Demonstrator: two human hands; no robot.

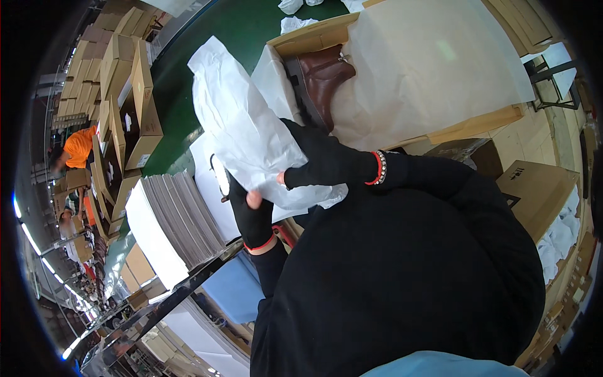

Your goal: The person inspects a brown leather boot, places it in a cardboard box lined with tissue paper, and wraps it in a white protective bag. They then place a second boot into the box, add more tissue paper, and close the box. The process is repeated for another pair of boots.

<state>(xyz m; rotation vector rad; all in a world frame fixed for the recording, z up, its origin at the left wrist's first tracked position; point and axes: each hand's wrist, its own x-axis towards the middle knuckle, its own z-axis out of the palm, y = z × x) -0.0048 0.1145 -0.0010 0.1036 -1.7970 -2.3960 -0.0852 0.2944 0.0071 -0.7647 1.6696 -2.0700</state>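
Note:
A long bundle wrapped in crinkled white tissue paper (pixel 242 119) slants up and away in front of me; what is inside is hidden. My right hand (pixel 323 157), in a black fingerless-looking glove, is closed around its near right side, thumb on the paper. From the lower left, my left hand (pixel 250 210), also gloved, grips the bundle's near left edge, its thumb on top and the other fingers mostly hidden. Just beyond the bundle, a brown ankle boot (pixel 320 78) with a dark sole lies on its side in an open paper-lined cardboard shoebox (pixel 314 36).
At left stands a thick stack of white-topped sheets (pixel 179 217) on the green work surface (pixel 173 94). Open cartons (pixel 135 113) line the left side, where a person in orange (pixel 78 147) stands. A cardboard box (pixel 534 191) with crumpled white paper sits at my right.

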